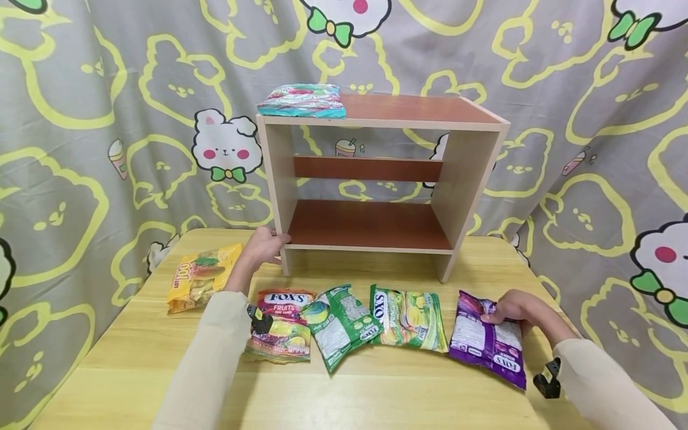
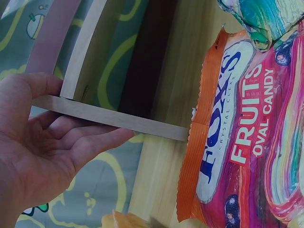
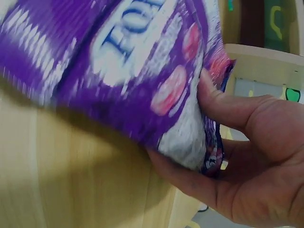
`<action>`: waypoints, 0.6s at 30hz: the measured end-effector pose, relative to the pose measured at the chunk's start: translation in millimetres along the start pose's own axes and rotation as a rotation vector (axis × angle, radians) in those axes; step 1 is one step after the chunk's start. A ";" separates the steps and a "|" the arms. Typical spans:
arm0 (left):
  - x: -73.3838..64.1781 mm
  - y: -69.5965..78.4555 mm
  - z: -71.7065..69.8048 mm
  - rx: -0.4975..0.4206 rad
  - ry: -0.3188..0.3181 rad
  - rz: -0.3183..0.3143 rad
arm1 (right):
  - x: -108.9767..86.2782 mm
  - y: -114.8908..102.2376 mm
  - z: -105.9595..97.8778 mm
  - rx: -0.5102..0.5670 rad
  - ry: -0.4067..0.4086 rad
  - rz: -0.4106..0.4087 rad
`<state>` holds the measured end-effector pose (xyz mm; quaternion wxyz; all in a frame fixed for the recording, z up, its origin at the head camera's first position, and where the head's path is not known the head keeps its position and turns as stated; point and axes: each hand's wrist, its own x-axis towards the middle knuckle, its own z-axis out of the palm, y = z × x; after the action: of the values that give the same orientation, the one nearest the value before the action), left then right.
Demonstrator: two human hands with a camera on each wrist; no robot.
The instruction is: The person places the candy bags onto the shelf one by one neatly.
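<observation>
My left hand (image 1: 262, 246) grips the left side panel of a small wooden shelf (image 1: 371, 248), thumb inside and fingers along the outer face. In the left wrist view the fingers (image 2: 90, 140) lie against that panel. With my right hand (image 1: 518, 307) I pinch a purple candy bag (image 1: 486, 343) by its edge, at the right of the row. The right wrist view has the thumb (image 3: 223, 102) on one face of the bag and fingers underneath. A red-orange fruit candy bag (image 1: 282, 325) lies close to my left forearm.
Two green candy bags, one silver-backed (image 1: 344, 325) and one yellow-green (image 1: 408, 318), lie mid-table (image 1: 301, 400). A yellow candy bag (image 1: 201, 278) is at the left. On the shelf's top left sits a teal-pink bag (image 1: 303, 100). Patterned curtain (image 1: 580, 119) surrounds the table.
</observation>
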<state>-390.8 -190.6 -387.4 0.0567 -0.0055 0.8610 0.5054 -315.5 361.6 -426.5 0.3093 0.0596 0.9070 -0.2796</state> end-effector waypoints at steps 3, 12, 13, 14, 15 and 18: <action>-0.3 0.4 0.7 -0.004 -0.003 -0.002 | -2.5 1.5 -0.4 0.039 0.048 -0.028; 0.3 0.6 0.5 0.002 0.000 -0.002 | -14.4 -4.6 -16.4 0.124 0.036 -0.065; 0.6 0.4 0.5 0.002 0.001 -0.002 | -16.4 -6.0 -19.2 0.127 0.032 -0.066; 0.9 0.3 0.4 -0.001 0.000 -0.004 | -18.5 -7.4 -22.3 0.126 0.033 -0.066; 1.3 0.2 0.4 -0.002 -0.002 -0.006 | -21.0 -8.9 -25.6 0.123 0.034 -0.070; 1.8 0.3 0.2 -0.006 -0.007 -0.008 | -29.0 -13.5 -36.4 0.080 0.059 -0.090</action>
<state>-392.6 -190.1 -387.4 0.0616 -0.0073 0.8592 0.5078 -315.3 372.1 -379.2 0.2670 0.0391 0.9054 -0.3276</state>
